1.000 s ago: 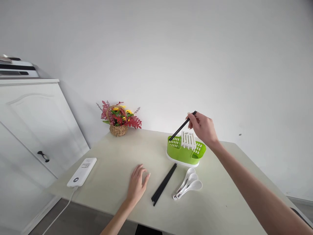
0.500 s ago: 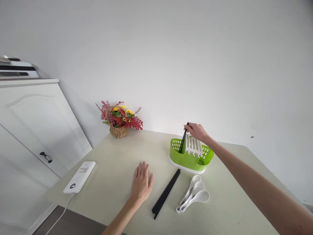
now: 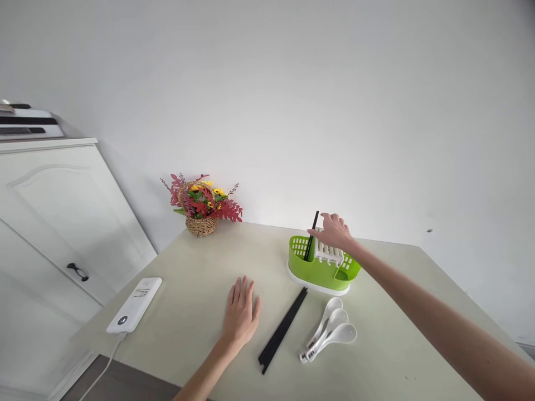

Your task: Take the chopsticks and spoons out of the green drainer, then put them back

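Chopstick (image 3: 311, 240) stands upright in the green holder (image 3: 321, 271), right hand (image 3: 334, 234) just above it, grip loosened, holding nothing. Left hand (image 3: 241, 312) lies flat, empty, on the counter (image 3: 200, 289); more chopsticks (image 3: 282, 330) and white spoons (image 3: 330, 328) remain nearer.

We face a plain white wall (image 3: 292, 83); a white cabinet (image 3: 50, 223) stands left of our pale green table (image 3: 200, 278), above grey flooring (image 3: 87, 384).

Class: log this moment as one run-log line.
right hand: open beside black chopstick upright in green plastic caddy | left hand: flat on table
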Available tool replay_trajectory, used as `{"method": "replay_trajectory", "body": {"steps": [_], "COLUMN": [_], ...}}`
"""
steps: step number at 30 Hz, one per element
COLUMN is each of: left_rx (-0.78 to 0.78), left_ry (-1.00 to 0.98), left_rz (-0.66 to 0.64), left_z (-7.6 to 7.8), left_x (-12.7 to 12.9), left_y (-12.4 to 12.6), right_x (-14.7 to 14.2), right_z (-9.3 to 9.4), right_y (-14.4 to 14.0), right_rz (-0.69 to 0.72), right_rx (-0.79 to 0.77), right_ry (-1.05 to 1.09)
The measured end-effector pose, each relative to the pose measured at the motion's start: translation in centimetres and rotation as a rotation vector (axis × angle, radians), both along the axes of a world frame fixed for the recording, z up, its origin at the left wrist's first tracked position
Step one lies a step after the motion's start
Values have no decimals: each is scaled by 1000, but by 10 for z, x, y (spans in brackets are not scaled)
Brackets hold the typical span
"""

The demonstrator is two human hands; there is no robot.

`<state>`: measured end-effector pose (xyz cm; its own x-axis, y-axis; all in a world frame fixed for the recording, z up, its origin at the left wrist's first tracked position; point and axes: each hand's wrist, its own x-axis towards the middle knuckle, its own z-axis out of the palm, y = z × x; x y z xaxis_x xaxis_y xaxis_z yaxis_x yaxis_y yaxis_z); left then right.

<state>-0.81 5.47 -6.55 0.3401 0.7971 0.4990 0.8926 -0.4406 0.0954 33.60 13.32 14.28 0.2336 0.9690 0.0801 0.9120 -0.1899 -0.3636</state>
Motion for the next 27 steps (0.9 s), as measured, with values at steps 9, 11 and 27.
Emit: {"method": "replay_trajectory", "body": {"steps": [9,11,27], "left_rx": [-3,-11,-155], "left_ry": [-42,-75,-190], "left_rz": [-79,-108,-299], "left_z": [1,5,45], "left_x": [-3,-4,-1], "left_y": [-8,-17,-82], "right_x": [-22,-22,-30], "right_z": [-25,-23,-63], "right_y": [-49,-54,-218], "right_rz": [70,77,-76], "right_rx": [-98,-89,415], "right_ry": [-39,-43,417]}}
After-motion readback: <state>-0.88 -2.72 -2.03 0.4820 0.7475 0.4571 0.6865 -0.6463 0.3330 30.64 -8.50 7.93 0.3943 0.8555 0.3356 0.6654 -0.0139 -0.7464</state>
